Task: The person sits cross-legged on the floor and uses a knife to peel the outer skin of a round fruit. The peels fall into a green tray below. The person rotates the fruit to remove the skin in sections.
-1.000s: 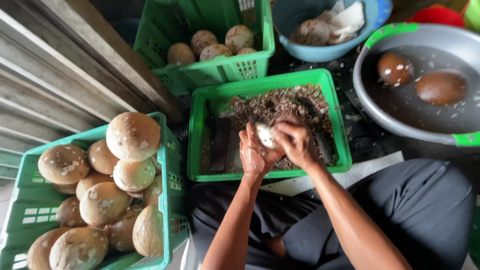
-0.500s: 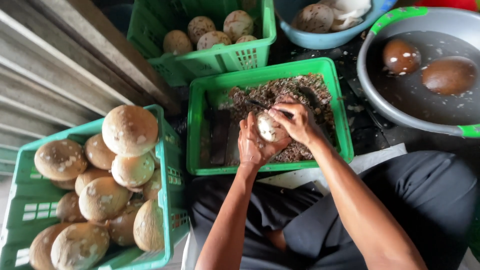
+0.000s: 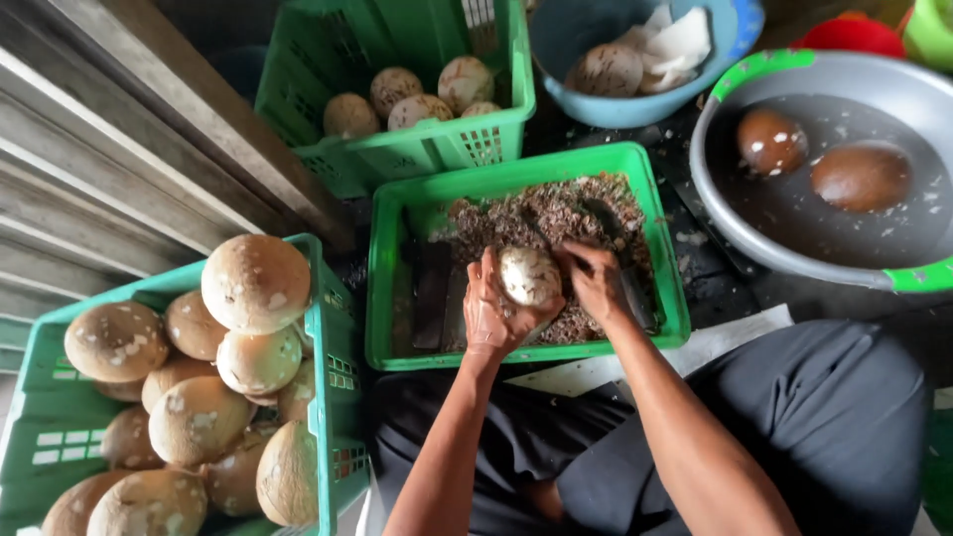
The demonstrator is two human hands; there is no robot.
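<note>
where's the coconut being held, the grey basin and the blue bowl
held coconut (image 3: 529, 275), head view, its pale peeled top
grey basin (image 3: 794, 266), head view, its near rim
blue bowl (image 3: 556, 40), head view, its left inner wall

Both your forearms come up from the bottom of the frame and meet around the middle. Your left hand (image 3: 493, 313) sits just left of centre, palm turned inward, fingers curled up and thumb spread so it's cupping what it holds from below and from the left. Your right hand (image 3: 596, 281) is right next to it, a bit higher, knuckles facing up, fingers bent and closed down. The right forearm runs diagonally out to the lower right; the left one drops nearly straight to the bottom edge. Wrists are bare, both bent slightly inward.
</note>
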